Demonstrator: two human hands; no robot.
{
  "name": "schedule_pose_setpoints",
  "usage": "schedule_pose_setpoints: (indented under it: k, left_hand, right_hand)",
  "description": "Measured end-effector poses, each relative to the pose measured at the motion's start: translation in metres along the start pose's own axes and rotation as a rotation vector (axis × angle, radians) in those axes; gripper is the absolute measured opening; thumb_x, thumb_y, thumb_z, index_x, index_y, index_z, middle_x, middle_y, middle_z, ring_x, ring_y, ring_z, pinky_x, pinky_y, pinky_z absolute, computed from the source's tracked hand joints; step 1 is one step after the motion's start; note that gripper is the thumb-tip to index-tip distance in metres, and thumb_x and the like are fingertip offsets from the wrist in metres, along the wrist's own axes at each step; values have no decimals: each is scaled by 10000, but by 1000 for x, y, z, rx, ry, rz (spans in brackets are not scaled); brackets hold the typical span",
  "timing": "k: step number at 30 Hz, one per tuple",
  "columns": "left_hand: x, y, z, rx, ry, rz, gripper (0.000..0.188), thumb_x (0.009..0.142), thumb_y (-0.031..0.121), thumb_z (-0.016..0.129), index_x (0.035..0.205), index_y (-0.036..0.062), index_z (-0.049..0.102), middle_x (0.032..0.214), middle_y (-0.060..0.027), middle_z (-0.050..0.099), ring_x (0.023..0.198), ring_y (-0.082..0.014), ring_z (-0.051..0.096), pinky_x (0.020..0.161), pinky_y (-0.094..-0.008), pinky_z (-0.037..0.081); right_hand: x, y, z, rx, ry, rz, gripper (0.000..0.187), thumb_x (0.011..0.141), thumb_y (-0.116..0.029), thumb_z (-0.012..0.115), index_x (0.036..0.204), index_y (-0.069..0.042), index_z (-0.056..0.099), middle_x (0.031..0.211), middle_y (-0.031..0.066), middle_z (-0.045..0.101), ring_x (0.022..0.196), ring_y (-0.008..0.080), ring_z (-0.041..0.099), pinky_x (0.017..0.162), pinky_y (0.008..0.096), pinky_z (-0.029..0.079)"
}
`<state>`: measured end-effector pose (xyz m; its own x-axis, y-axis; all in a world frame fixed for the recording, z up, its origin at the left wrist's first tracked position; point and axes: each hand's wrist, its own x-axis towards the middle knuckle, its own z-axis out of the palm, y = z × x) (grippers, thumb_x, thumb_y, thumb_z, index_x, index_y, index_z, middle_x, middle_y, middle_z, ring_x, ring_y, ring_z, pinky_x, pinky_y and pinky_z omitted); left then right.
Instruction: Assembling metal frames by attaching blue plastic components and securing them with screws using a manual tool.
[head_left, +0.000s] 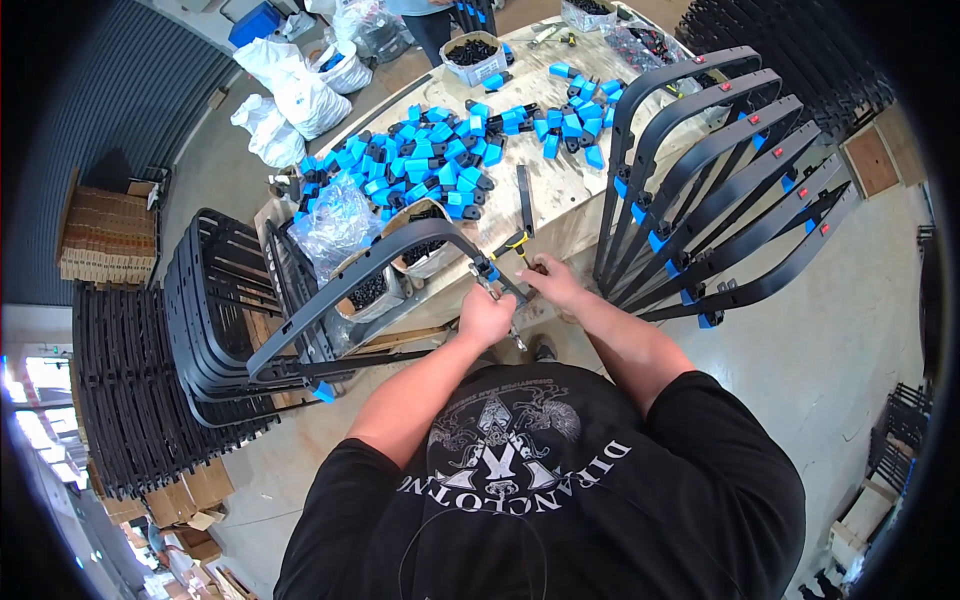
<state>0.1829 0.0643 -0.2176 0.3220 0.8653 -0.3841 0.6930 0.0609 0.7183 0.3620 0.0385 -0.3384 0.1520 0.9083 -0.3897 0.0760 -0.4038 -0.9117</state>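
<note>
In front of me a curved black metal frame [370, 262] leans against the table edge, with a blue-and-black plastic fitting [488, 272] at its near end. My left hand [487, 317] is closed around a slim silver metal tool, beside that fitting; the tool's far tip reaches up to the frame and its other end shows below the fist. Just right of it, my right hand [556, 284] is closed, fingertips bent at the lower end of a yellow-and-black-handled tool [517, 244]. What its fingers cover is hidden.
Blue-and-black plastic fittings [420, 160] are heaped on the wooden table [560, 195], near boxes of small black parts [472, 52]. Several finished-looking black frames [720, 190] stand at right; more frames [215, 300] are stacked left. Another person [425, 25] stands beyond the table.
</note>
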Motion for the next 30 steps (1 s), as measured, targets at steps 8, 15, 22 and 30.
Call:
schedule_pose_setpoints:
  k: [8,15,22,30]
  left_hand:
    - [-1,-24,10,-1,143,63,246,800,234,666,865,5,605,760,-204,654,763,-370,667,724,-470,516]
    - [1,-24,-9,-275,-60,-152,290,844,244,653,938,-28,619,798,-191,685,726,-344,669,712,-462,519]
    - [-39,-62,-58,-847,-115,-317,145,912,172,601,939,34,565,713,-67,561,585,-210,566,591,-392,521]
    - [-38,-71,-69,-833,-119,-266,109,929,149,592,936,43,570,683,-52,542,573,-186,548,616,-378,517]
  right_hand:
    - [-49,-36,13,-187,153,104,644,830,-315,762,1261,99,522,997,233,706,929,305,702,817,402,540]
    - [-58,-78,8,-111,102,156,483,900,-306,708,1161,93,632,1030,208,717,952,254,686,844,359,529]
    - [-22,-65,20,-55,212,83,481,982,-293,626,1306,61,593,1066,167,686,953,213,623,847,345,494]
    - [-35,-92,17,-62,93,216,636,1005,-407,554,1403,87,503,1298,301,624,1224,381,609,1031,396,460]
